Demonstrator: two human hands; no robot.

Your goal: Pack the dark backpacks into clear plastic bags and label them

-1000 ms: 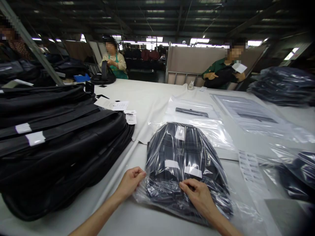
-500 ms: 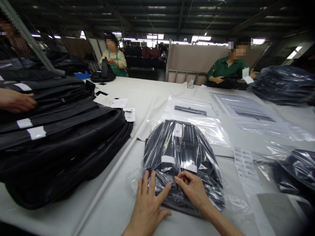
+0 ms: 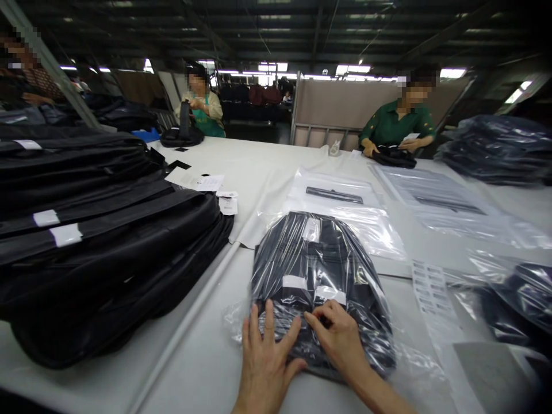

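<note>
A black backpack (image 3: 330, 261) lies flat in front of me inside a clear plastic bag (image 3: 371, 322), with white labels and straps showing through the shiny film. My left hand (image 3: 267, 351) rests on the lower left of the bag, palm down and fingers spread. Just beside it, my right hand (image 3: 338, 336) is closed in a pinch against the film near the bag's lower middle. Whatever is between its thumb and fingertips is too small to make out.
Black bags (image 3: 107, 264) are piled at left. Flat plastic bags (image 3: 332, 213) lie beyond the backpack; a label sheet (image 3: 433, 290) and a wrapped bag (image 3: 526, 293) are at right. Two co-workers handle black items across the table, one in green (image 3: 394, 126).
Both my hands stay on the bag, shifting only slightly. Another person's hand at the left edge has left the view. The co-worker in green has brought a black item lower onto the table.
</note>
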